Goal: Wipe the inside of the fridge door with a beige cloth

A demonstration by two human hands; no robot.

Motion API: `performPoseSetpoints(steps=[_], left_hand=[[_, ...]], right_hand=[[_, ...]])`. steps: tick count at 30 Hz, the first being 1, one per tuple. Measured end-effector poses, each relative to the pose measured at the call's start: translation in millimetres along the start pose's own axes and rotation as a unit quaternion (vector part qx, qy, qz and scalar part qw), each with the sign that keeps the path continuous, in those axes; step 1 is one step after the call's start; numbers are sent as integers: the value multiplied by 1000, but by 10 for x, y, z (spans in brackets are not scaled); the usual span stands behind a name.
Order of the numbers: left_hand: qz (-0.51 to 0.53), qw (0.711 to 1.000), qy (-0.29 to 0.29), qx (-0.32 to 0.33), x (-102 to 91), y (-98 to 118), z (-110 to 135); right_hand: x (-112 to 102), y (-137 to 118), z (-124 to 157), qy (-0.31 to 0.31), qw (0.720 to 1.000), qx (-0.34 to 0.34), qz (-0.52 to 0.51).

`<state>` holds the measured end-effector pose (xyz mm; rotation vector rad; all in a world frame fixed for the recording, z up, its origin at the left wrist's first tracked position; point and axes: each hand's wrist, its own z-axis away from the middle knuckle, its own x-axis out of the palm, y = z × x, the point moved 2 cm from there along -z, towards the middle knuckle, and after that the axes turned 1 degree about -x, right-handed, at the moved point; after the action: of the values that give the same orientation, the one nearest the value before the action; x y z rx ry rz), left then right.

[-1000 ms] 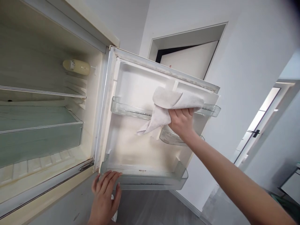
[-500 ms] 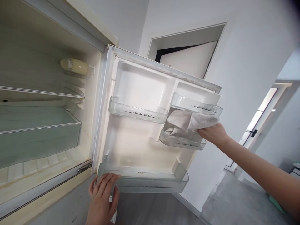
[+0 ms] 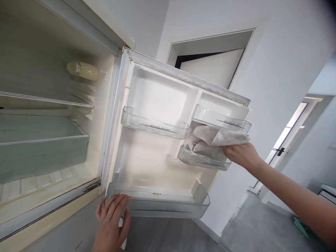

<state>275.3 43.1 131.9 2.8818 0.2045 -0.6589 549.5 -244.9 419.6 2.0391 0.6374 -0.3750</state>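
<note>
A fridge door stands swung open, with clear plastic bins along its inner side. My right hand is closed on a light grey cloth, part of which hangs into the small lower right bin. The cloth lies just under the upper right bin and partly hides the space between the two. My left hand hooks its fingers over the left end of the long bottom bin, thumb on the outer side.
To the left is the fridge interior with a glass shelf, a greenish drawer and a cream lamp cover. Another bin sits at the door's upper left. A wall and a doorway are behind the door.
My right hand and the cloth have shifted slightly to the right along the small lower bin. My left hand keeps its place on the bottom bin. The view has tilted a little.
</note>
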Motion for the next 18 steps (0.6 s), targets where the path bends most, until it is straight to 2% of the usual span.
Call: performPoseSetpoints(steps=[6, 9, 13, 18], left_hand=[[-12, 1000, 6, -4, -23, 14, -20], [-22, 1000, 9, 9, -57, -7, -11], [-28, 999, 9, 16, -64, -45, 19], [-17, 1000, 21, 9, -20, -54, 27]], right_hand=[[-42, -441, -660, -10, 994, -71, 82], [-80, -598, -846, 13, 991, -98, 92], [-95, -582, -805, 37, 990, -115, 79], [-132, -540, -671, 27, 992, -112, 58]])
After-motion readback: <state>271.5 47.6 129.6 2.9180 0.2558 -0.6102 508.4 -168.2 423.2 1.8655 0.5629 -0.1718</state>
